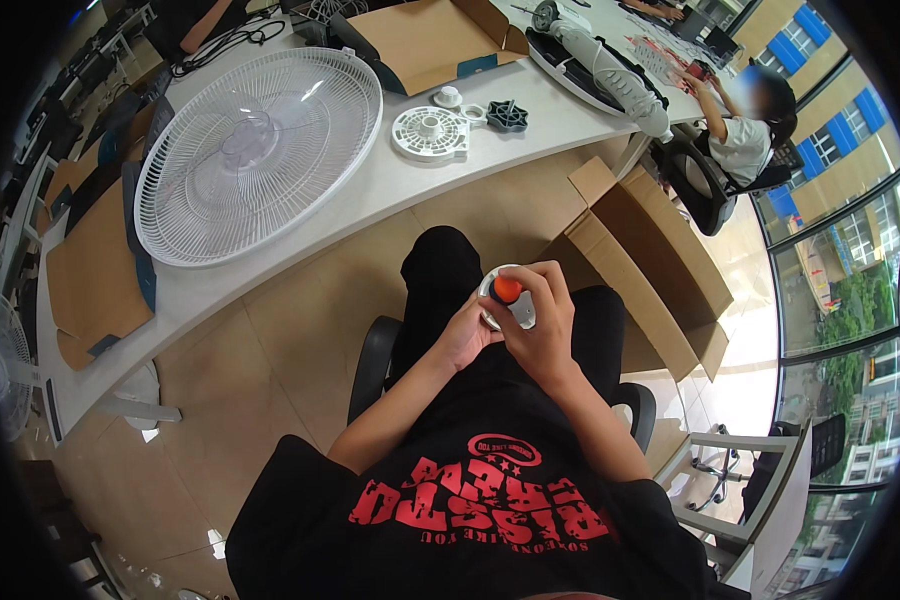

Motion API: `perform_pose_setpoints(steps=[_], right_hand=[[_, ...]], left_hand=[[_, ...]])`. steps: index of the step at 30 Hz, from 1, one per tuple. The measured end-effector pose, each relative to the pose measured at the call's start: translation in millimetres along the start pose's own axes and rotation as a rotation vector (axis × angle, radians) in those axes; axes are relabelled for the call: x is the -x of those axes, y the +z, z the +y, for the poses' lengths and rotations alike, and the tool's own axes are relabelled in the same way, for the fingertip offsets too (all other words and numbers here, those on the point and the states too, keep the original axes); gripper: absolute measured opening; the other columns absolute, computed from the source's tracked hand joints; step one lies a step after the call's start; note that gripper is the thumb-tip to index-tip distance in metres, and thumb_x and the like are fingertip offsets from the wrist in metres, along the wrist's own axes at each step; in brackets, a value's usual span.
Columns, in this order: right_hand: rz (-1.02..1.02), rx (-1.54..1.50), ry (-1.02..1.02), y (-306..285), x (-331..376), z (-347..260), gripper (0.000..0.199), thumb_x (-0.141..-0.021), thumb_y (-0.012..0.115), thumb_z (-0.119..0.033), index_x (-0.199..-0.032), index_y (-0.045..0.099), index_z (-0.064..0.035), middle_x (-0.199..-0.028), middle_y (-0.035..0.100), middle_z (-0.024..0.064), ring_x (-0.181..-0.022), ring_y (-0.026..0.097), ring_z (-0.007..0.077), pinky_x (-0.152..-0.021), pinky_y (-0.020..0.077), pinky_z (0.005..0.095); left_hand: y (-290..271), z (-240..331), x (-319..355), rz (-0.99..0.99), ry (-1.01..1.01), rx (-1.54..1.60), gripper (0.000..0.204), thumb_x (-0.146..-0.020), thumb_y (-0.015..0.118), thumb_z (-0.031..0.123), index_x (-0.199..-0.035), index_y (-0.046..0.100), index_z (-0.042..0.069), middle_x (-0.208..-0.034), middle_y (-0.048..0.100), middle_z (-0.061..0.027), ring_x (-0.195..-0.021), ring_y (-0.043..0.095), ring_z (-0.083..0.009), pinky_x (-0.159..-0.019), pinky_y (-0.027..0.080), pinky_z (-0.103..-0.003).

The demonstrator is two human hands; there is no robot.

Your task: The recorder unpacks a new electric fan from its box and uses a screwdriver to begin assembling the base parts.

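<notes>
In my lap my left hand (465, 335) is closed around a round white plastic fan part (490, 318). My right hand (543, 325) grips a screwdriver (508, 288) by its orange and dark handle, seen end-on over the part. Its tip is hidden. On the table ahead lie a white round fan mount plate (430, 134), a small white knob-like piece (448, 97) and a dark star-shaped knob (507, 116). To their left rests a large white fan grille (315, 150) with a clear centre.
An open cardboard box (650, 270) stands on the floor to my right. On the table are another open carton (430, 40), a white fan stand (615, 80) and a flattened cardboard piece (100, 275). A person (745, 140) sits at the far right.
</notes>
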State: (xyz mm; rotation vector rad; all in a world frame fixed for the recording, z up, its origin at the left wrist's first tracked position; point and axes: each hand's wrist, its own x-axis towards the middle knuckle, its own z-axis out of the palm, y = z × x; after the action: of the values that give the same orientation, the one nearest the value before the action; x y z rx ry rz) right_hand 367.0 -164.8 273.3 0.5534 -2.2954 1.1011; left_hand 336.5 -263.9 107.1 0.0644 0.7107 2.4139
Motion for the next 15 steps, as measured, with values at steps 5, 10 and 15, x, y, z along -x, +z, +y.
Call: perform_pose_setpoints(steps=[5, 10, 15], right_hand=[[-0.088, 0.034, -0.064, -11.8, -4.8, 1.4, 0.048, -0.075, 0.078, 0.005, -0.12, 0.068, -0.0069, -0.121, 0.062, 0.0131, -0.103, 0.066, 0.0311, -0.086, 0.0554, 0.0374], [-0.207, -0.031, -0.017, -17.5, -5.7, -5.7, 0.047, -0.076, 0.074, 0.01, -0.119, 0.068, -0.0062, -0.123, 0.065, 0.0134, -0.105, 0.068, 0.0324, -0.089, 0.0557, 0.0366], [-0.154, -0.032, -0.012, -14.0, -5.4, -4.6, 0.044, -0.074, 0.075, 0.009, -0.115, 0.069, -0.0062, -0.112, 0.069, 0.0135, -0.097, 0.07, 0.0319, -0.084, 0.057, 0.0355]], left_hand=[[0.1, 3.7, -1.9, -0.001, -0.062, -0.014, 0.045, -0.109, 0.035, 0.026, -0.153, 0.03, 0.016, -0.148, 0.045, -0.0101, -0.135, 0.052, -0.026, -0.108, 0.048, -0.053], [-12.5, -2.0, -6.8, -0.021, -0.045, 0.066, 0.044, -0.109, 0.034, 0.024, -0.151, 0.032, 0.014, -0.143, 0.048, -0.0126, -0.13, 0.055, -0.0269, -0.107, 0.049, -0.053], [2.6, 1.5, -0.3, 0.027, -0.045, 0.048, 0.043, -0.11, 0.031, 0.025, -0.15, 0.032, 0.013, -0.142, 0.048, -0.0135, -0.13, 0.055, -0.0275, -0.108, 0.049, -0.054]])
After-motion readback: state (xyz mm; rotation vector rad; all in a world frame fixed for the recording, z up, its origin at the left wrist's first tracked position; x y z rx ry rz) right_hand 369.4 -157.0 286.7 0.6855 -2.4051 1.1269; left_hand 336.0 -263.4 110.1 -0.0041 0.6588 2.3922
